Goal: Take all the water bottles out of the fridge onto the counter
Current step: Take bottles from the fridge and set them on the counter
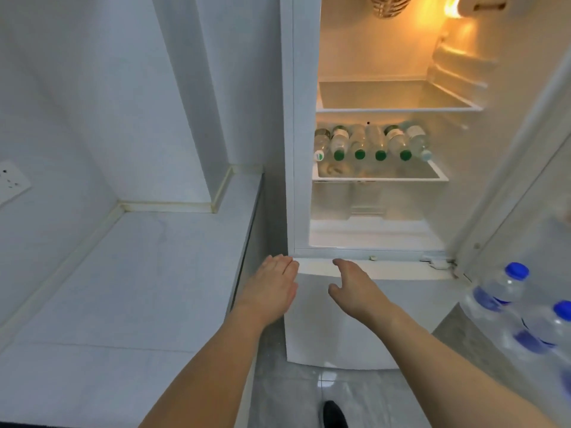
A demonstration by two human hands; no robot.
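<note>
Clear plastic, most of it capped in green: the water bottles (370,143) lay on their sides in a row on the fridge's (304,118) middle shelf (380,177), caps pointing outward, packed side by side and touching. The ones at either end of the row wore paler caps (white or light, hard to tell under the warm interior light), and several carried white labels. More clear bottles with blue caps and blue labels (513,301) stood upright in the open door's rack at the right edge, blurred. The shelf above was bare glass. The pale tabletop (129,273) ran left of the fridge, just beside it. Both hands reached forward below the lit compartment: the left hand (273,282) flat with fingers straight and together, holding nothing; the right hand (352,285) with fingers relaxed and thumb spread apart, also holding nothing.
</note>
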